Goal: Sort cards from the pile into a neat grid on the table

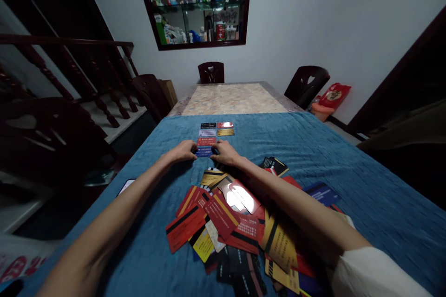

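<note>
A blue card [204,151] lies flat on the blue cloth, at the near end of a column of cards. My left hand [186,150] has its curled fingers and thumb at the card's left edge. At its right edge, the fingers of my right hand [226,152] are closed on the card and hide that end. Just beyond it lies a red card [206,141], then a pale lilac card [207,133] and a black card [208,125]. Beside these are a gold card [226,132] and a shiny red card [225,125].
A loose heap of mixed cards [223,216] spreads below my right forearm. A phone-like object [126,185] is partly hidden by my left forearm. The blue cloth [272,134] covers the near table; chairs [306,84] stand around it.
</note>
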The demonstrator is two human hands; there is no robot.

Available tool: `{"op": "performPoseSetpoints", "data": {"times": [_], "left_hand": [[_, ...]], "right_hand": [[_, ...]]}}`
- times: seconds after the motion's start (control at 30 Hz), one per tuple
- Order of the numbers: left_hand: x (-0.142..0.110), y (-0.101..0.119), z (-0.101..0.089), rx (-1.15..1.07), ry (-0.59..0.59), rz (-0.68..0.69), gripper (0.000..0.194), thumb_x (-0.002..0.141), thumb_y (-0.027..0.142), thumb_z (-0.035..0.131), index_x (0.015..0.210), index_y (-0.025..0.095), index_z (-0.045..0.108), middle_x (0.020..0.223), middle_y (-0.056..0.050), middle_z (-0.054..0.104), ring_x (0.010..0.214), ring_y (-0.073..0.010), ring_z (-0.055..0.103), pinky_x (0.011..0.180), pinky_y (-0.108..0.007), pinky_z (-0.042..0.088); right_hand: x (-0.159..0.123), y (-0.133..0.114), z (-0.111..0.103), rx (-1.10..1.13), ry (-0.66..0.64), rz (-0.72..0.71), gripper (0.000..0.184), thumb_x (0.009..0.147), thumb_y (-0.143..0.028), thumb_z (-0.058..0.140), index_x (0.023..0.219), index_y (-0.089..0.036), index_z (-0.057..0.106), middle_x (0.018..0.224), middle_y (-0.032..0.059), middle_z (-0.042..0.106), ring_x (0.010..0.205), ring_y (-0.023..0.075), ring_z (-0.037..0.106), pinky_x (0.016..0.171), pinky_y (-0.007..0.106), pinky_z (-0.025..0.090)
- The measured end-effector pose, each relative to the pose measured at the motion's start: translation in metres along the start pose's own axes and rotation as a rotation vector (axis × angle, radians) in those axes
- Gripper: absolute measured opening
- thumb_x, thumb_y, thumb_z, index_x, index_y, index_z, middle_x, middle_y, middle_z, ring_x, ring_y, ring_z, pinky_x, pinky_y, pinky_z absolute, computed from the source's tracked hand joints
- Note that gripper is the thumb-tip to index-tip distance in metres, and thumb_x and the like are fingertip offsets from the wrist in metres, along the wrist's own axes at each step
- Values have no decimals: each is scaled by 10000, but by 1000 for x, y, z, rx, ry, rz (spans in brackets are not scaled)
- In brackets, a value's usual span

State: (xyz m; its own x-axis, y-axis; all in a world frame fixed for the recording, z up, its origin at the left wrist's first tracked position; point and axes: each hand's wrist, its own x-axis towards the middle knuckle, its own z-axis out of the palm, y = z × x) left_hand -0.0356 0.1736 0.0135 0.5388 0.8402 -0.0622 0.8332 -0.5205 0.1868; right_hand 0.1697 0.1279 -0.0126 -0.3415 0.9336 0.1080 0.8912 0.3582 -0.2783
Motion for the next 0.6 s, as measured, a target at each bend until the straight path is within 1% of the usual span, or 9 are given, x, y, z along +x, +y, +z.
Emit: {"op": "performPoseSetpoints", "data": {"times": [0.17,0.3,0.37,0.43,0.5,0.6], "left_hand": [[-4,14,-2,64,-9,-51,168,645,232,653,796,179,702,791,-40,692,801,-230,643,675,-269,467],[-12,31,-2,126,1,-99,191,666,139,605,830,179,695,832,-76,699,816,-247,647,711,-303,481],[-17,42,-1,158,24,-114,252,670,91,584,881,171,695,921,-118,704,913,-290,637,776,-358,489],[-23,54,-2,189,63,-117,310,686,64,562,951,166,687,1041,-154,689,1055,-336,586,870,-438,472],[-29,65,-2,242,108,-99,326,721,67,545,998,176,676,1117,-152,670,1138,-346,534,928,-495,448],[-35,79,-2,249,130,-22,285,771,102,544,1010,187,673,1199,-128,642,1218,-335,475,968,-514,430]], "right_hand": [[-3,1,-3,-17,-5,-43,355,868,-328,630,1169,-145,682,1216,131,639,1067,231,588,904,285,425],[-9,1,-8,-31,-23,-79,349,872,-294,628,1191,-165,681,1242,119,635,1087,229,579,916,285,420],[-13,1,-11,-40,-33,-83,350,871,-295,628,1199,-186,681,1256,112,631,1100,240,569,913,296,421],[-19,2,-15,-55,-43,-84,356,874,-310,624,1211,-208,676,1264,106,627,1114,258,554,903,315,423],[-26,2,-20,-82,-54,-89,364,886,-328,610,1231,-225,664,1261,100,629,1127,274,536,890,330,422],[-38,6,-29,-115,-63,-102,351,907,-344,584,1229,-228,664,1258,94,630,1136,286,513,871,339,415]]}}
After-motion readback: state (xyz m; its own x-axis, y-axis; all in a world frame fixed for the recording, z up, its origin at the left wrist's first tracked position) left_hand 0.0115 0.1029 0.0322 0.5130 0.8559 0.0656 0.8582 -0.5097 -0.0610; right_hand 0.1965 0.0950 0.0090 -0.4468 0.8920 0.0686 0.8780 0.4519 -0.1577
